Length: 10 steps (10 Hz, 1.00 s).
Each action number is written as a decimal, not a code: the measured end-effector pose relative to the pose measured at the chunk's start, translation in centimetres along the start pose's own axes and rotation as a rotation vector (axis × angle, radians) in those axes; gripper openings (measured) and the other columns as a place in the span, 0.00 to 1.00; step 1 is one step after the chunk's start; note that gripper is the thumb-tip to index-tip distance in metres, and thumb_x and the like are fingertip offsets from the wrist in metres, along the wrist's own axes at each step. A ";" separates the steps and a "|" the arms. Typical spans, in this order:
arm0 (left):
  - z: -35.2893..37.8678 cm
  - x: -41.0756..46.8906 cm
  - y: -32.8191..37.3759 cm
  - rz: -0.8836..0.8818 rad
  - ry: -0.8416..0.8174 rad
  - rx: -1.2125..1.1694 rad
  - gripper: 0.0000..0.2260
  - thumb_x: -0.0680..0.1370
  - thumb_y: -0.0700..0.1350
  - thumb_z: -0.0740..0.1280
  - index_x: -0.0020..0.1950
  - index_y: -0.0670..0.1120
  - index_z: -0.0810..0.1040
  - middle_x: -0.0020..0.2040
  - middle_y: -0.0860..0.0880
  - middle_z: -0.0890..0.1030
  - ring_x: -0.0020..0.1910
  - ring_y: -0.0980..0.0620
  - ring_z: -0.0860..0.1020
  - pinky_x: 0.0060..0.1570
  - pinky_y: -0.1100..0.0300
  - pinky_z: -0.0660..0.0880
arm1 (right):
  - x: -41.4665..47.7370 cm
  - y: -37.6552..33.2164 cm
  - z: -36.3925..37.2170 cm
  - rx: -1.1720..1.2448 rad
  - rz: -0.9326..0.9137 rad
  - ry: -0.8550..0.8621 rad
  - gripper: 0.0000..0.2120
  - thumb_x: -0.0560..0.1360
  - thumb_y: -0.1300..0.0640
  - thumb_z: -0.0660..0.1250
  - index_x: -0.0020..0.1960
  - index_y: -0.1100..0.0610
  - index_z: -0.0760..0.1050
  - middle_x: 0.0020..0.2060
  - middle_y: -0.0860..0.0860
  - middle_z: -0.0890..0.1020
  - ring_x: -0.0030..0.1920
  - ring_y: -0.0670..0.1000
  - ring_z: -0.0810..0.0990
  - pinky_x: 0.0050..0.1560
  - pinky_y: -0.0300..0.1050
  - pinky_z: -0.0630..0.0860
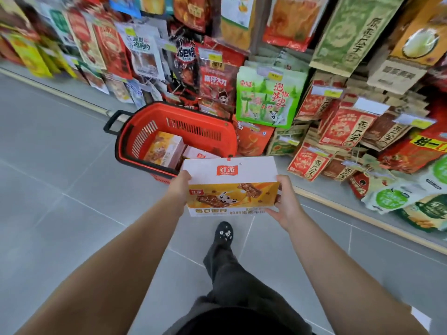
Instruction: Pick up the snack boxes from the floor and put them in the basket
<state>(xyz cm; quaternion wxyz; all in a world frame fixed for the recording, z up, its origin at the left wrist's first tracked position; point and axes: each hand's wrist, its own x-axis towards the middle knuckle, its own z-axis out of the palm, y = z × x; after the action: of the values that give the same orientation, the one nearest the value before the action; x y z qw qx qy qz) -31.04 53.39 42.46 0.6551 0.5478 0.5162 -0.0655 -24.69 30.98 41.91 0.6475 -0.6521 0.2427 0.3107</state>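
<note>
I hold a white and orange snack box (231, 187) in the air with both hands, just in front of the red basket (193, 117). My left hand (180, 189) grips its left end and my right hand (284, 201) grips its right end, thumb on top. The basket stands on the grey floor by the shelf. Inside it lie two boxes of the same kind, one (165, 147) at the left and another (200, 154) partly hidden behind the held box.
Shelves packed with hanging snack bags (268, 97) run along the back and right, with a low ledge (338, 197) at floor level. The basket's black handle (113, 122) sticks out to the left. My shoe (223, 234) and leg are on the grey floor tiles below the box.
</note>
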 end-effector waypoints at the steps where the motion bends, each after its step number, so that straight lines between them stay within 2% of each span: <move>1: -0.8 4.7 4.1 0.011 0.035 0.040 0.13 0.79 0.46 0.56 0.61 0.44 0.69 0.52 0.44 0.77 0.48 0.46 0.75 0.47 0.56 0.68 | 4.7 -2.5 4.3 -0.028 -0.002 -0.030 0.25 0.72 0.33 0.60 0.63 0.45 0.72 0.59 0.49 0.79 0.62 0.51 0.75 0.57 0.52 0.69; 2: -2.1 9.5 7.6 0.049 0.098 0.141 0.21 0.78 0.54 0.59 0.67 0.45 0.69 0.58 0.44 0.78 0.55 0.43 0.77 0.56 0.50 0.75 | 8.9 -4.8 8.5 -0.097 0.012 -0.069 0.20 0.73 0.34 0.61 0.61 0.42 0.71 0.57 0.44 0.78 0.59 0.48 0.75 0.56 0.51 0.68; 3: -3.6 14.6 10.9 0.071 0.136 0.331 0.31 0.74 0.61 0.57 0.69 0.43 0.70 0.61 0.39 0.78 0.58 0.38 0.78 0.61 0.42 0.74 | 12.3 -7.5 12.6 -0.147 0.027 -0.074 0.13 0.77 0.37 0.58 0.55 0.43 0.72 0.53 0.45 0.80 0.52 0.47 0.78 0.54 0.49 0.68; 4: -4.4 18.1 14.8 0.084 0.150 0.472 0.28 0.79 0.58 0.56 0.69 0.39 0.70 0.64 0.37 0.75 0.62 0.37 0.74 0.65 0.45 0.70 | 15.7 -9.2 16.1 -0.214 0.043 -0.053 0.25 0.73 0.32 0.57 0.60 0.48 0.73 0.57 0.49 0.80 0.57 0.52 0.79 0.56 0.49 0.73; 5: -4.9 22.4 17.4 0.073 0.143 0.569 0.24 0.80 0.55 0.57 0.68 0.38 0.70 0.64 0.37 0.75 0.63 0.38 0.73 0.63 0.51 0.70 | 20.1 -8.9 18.7 -0.250 0.057 -0.031 0.43 0.59 0.24 0.58 0.66 0.47 0.73 0.60 0.49 0.80 0.59 0.53 0.79 0.64 0.56 0.73; 6: -5.3 26.8 18.6 0.091 0.122 0.632 0.21 0.80 0.51 0.59 0.66 0.38 0.72 0.63 0.38 0.76 0.61 0.38 0.75 0.55 0.55 0.68 | 24.4 -6.7 20.6 -0.232 0.068 -0.007 0.46 0.57 0.22 0.61 0.69 0.45 0.70 0.64 0.48 0.78 0.63 0.53 0.76 0.68 0.58 0.69; 7: -5.3 32.1 19.0 0.050 0.040 0.678 0.19 0.80 0.48 0.60 0.65 0.37 0.73 0.62 0.37 0.77 0.61 0.38 0.75 0.52 0.57 0.69 | 27.3 -4.7 23.3 -0.163 0.081 0.094 0.49 0.57 0.20 0.62 0.71 0.44 0.67 0.67 0.46 0.74 0.67 0.54 0.73 0.69 0.59 0.67; 8: -5.4 38.0 18.0 0.071 -0.036 0.802 0.18 0.81 0.48 0.59 0.66 0.38 0.72 0.63 0.38 0.76 0.63 0.39 0.74 0.54 0.57 0.70 | 28.2 -4.9 26.6 -0.172 0.121 0.198 0.38 0.67 0.27 0.61 0.70 0.48 0.69 0.64 0.45 0.74 0.66 0.53 0.72 0.70 0.56 0.66; 9: -5.1 42.9 15.9 0.046 -0.108 0.887 0.21 0.80 0.52 0.59 0.67 0.40 0.71 0.64 0.39 0.75 0.62 0.39 0.74 0.62 0.52 0.72 | 31.5 -2.2 27.7 -0.186 0.169 0.292 0.30 0.75 0.35 0.60 0.72 0.51 0.68 0.65 0.51 0.73 0.66 0.56 0.71 0.68 0.51 0.65; 10: -4.0 47.6 13.6 0.045 -0.129 0.979 0.23 0.80 0.56 0.57 0.66 0.40 0.72 0.61 0.39 0.77 0.60 0.38 0.76 0.61 0.48 0.73 | 35.3 1.4 27.8 -0.256 0.190 0.352 0.27 0.77 0.37 0.58 0.69 0.53 0.70 0.64 0.53 0.76 0.62 0.56 0.74 0.62 0.46 0.66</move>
<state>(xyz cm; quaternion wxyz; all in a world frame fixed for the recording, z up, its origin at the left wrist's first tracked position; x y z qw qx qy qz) -2.77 84.67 16.18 0.3528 0.7970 0.3715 -0.3200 -3.88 61.60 16.42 0.4751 -0.7473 0.3707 0.2801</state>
